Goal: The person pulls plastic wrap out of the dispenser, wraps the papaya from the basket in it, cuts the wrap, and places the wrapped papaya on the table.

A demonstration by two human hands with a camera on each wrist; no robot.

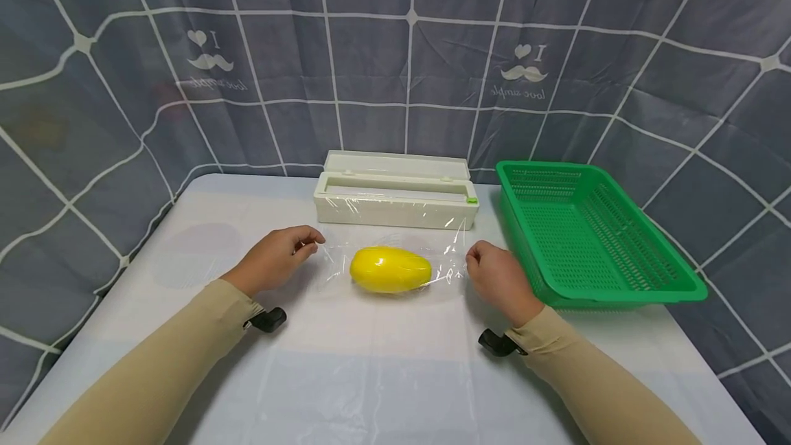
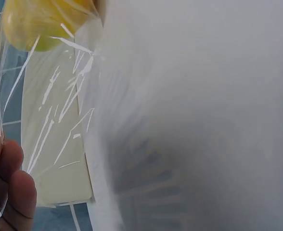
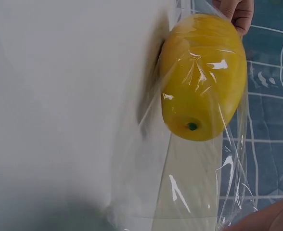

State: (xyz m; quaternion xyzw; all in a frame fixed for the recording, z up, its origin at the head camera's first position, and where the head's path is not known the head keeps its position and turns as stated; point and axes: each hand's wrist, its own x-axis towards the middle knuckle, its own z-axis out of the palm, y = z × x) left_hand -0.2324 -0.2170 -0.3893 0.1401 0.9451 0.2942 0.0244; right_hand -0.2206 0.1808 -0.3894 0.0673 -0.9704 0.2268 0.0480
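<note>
A glossy yellow oval fruit (image 1: 391, 270) with a small green stem spot (image 3: 192, 126) lies on the white table, with clear plastic wrap (image 3: 199, 62) over it. To its left, my left hand (image 1: 279, 258) pinches the wrap between thumb and fingers, as the left wrist view shows. On the other side my right hand (image 1: 498, 279) grips the wrap's right end; its fingertips are mostly hidden. The film stretches between both hands and crosses the fruit. Just behind stands a white cling film dispenser (image 1: 395, 213), its lid (image 1: 398, 164) up and film hanging over its front.
A green plastic basket (image 1: 618, 287) stands at the right, close beside my right hand. Grey curtain (image 1: 371, 53) with white lines surrounds the back and sides of the table (image 1: 371, 383). A black wrist camera (image 1: 268, 320) sits below my left wrist, another (image 1: 496, 343) below the right.
</note>
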